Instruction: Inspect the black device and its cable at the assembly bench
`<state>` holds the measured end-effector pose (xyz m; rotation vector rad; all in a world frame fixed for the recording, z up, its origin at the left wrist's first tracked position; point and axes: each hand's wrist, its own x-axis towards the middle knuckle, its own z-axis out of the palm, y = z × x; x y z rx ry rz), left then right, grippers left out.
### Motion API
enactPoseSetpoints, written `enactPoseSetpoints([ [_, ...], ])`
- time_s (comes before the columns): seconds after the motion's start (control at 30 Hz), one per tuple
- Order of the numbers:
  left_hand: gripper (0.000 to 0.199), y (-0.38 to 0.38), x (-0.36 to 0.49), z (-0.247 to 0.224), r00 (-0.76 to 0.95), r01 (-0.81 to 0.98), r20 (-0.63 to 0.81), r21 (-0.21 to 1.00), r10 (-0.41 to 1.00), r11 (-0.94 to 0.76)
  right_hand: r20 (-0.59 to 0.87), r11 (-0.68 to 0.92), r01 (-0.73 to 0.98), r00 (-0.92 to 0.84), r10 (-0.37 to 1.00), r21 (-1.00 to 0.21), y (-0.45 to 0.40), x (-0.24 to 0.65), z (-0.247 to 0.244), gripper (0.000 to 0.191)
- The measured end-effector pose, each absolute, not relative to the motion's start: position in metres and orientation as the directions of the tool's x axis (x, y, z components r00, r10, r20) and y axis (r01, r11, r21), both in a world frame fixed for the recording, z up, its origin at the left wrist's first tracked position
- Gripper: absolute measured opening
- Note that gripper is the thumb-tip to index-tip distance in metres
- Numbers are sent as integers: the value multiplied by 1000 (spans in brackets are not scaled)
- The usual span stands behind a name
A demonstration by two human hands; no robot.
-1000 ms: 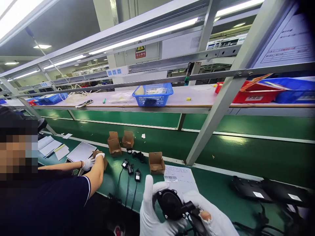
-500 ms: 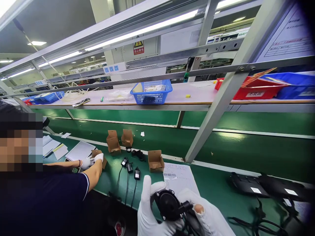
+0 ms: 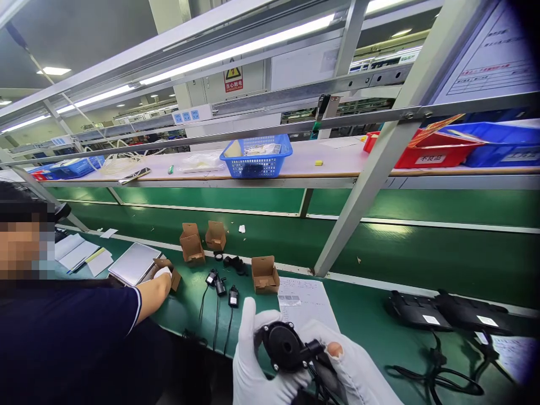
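Both my hands wear white gloves and hold one small black round pump (image 3: 287,347) with a side nozzle, low in the middle of the view. My left hand (image 3: 253,365) wraps its left side, thumb raised beside it. My right hand (image 3: 350,368) grips the nozzle side, a fingertip showing through a hole in the glove. A black cable hangs from the pump. Just beyond lies a printed paper sheet (image 3: 306,304) on the green bench (image 3: 371,320).
Open cardboard boxes (image 3: 265,274) (image 3: 191,246) and several small black pumps with cables (image 3: 219,284) lie ahead. A co-worker's gloved hand (image 3: 162,273) rests on a box at left. Black adapters (image 3: 447,315) with cords lie right. A blue basket (image 3: 257,156) and red bin (image 3: 434,153) stand on the shelf behind a slanted metal post (image 3: 358,191).
The view has drifted slightly, with my hands and the pump sitting a little lower and left. The co-worker's arm has drawn back a little toward the box.
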<state>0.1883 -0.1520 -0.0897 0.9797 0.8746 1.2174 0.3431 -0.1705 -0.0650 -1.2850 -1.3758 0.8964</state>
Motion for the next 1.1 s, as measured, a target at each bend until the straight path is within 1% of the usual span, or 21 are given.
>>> enactPoseSetpoints([
  [0.13, 108, -153, 188, -92, 158, -333, -36, 939, 987, 88, 178, 159, 212, 73, 981, -964, -171, 342, -64, 66],
  [0.33, 103, -154, 192, -91, 103, -306, 26, 952, 994, 7, 128, 112, 238, 55, 990, -965, -172, 346, -70, 65],
  [0.53, 99, -156, 186, -90, 156, -374, 8, 926, 988, 52, 136, 129, 215, 15, 991, -968, -173, 346, -74, 60],
  [0.7, 94, -158, 186, -92, 139, -378, 18, 925, 990, 36, 128, 121, 199, 21, 992, -972, -175, 345, -72, 64],
  [0.87, 100, -159, 188, -90, 113, -314, 26, 949, 993, 11, 136, 121, 175, 78, 988, -977, -176, 341, -69, 64],
  [1.0, 96, -160, 188, -89, 155, -309, 6, 950, 988, 43, 132, 109, 173, 127, 983, -979, -177, 337, -67, 62],
  [1.1, 96, -162, 190, -90, 112, -213, 31, 977, 993, -7, 145, 118, 183, 144, 979, -976, -178, 335, -67, 60],
])
